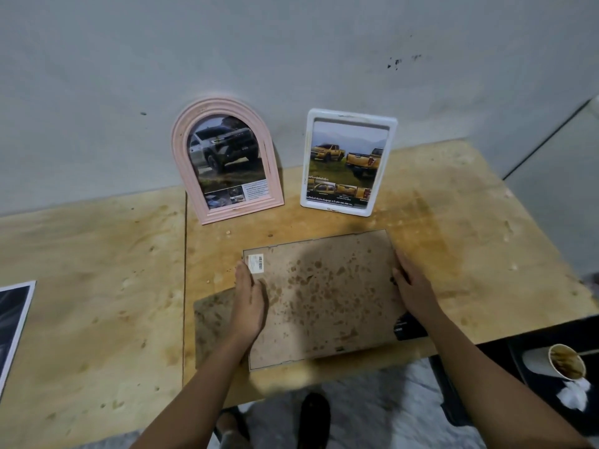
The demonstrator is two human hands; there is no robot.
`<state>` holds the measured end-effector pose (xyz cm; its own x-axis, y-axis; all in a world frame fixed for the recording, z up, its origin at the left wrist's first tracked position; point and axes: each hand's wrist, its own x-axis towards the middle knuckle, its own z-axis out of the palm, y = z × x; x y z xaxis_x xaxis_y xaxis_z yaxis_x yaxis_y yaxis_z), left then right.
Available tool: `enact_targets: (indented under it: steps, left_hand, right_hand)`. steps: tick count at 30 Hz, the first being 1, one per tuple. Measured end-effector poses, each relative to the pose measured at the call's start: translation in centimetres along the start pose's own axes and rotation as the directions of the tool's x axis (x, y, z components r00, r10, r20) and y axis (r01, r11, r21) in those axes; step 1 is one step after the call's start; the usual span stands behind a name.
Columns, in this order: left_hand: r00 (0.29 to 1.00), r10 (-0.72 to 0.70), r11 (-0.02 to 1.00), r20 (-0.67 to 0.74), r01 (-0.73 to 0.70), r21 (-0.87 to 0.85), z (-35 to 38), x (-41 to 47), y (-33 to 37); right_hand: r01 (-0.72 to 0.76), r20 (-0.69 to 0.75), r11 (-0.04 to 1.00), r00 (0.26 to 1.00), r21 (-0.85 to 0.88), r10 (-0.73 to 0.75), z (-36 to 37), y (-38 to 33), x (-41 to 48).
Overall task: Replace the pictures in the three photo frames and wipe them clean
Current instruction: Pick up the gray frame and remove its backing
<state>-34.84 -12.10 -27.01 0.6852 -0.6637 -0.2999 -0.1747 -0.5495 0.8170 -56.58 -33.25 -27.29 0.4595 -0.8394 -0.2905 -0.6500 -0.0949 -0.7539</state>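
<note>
frame (324,303) face-down, long axis left-right | my left hand (248,296) flat on left edge | right hand (413,290) flat on right edge

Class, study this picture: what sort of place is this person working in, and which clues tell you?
Probably a rough workroom or storage corner: a stained bare plywood tabletop, a scuffed plain grey wall, and a dirty paper cup nearby.

At the back of the counter (453,222) the left frame (223,160) and the right frame (348,163) stood side by side against the wall (291,43). Before them the third frame (324,299) lay flat — the left hand (249,296) on its left edge, the right hand (411,286) at its right. A loose print (14,319) lay far left.
</note>
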Motion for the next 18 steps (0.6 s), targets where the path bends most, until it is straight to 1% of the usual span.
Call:
enact_targets:
  steps: [4, 12, 15, 18]
  left_hand:
    - [0.997, 0.063, 0.996, -0.033, -0.061, 0.065, 1.2, 0.5, -1.2]
    - [0.996, 0.033, 0.991, -0.088, -0.021, 0.130, 2.2, 1.5, -1.7]
    - [0.996, 0.029, 0.987, -0.086, -0.015, 0.162, 2.2, 1.4, -1.6]
    - [0.997, 0.031, 0.982, -0.071, -0.018, 0.187, 1.8, 1.1, -1.7]
  right_hand:
    - [0.028, -0.026, 0.999, 0.999, -0.021, -0.028, 0.2, 0.8, 0.1]
    - [0.043, -0.044, 0.997, 0.998, -0.069, -0.046, 0.9, 1.0, 1.0]
    - [0.034, -0.060, 0.997, 0.997, -0.076, -0.039, 1.3, 1.0, 0.9]
    - [-0.004, -0.043, 0.995, 0.999, -0.097, 0.000, 1.5, 0.5, 0.8]
